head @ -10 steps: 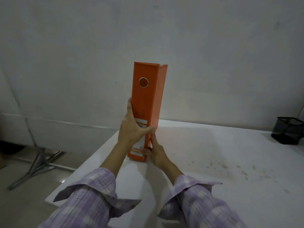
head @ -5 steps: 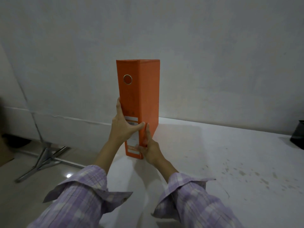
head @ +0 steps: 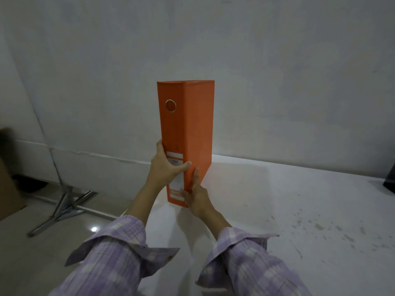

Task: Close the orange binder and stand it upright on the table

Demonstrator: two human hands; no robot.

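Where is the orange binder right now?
The binder stands upright near the table's left edge, in the middle of the head view, before the grey wall. The left hand and right hand hold its lower end.

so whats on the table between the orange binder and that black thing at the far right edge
Nothing stands there. In the head view the white table is bare between the orange binder and the black object, apart from scattered brownish stains nearer the camera.

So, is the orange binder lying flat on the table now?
No, the orange binder stands upright on the table, with the left hand and right hand holding its lower part.
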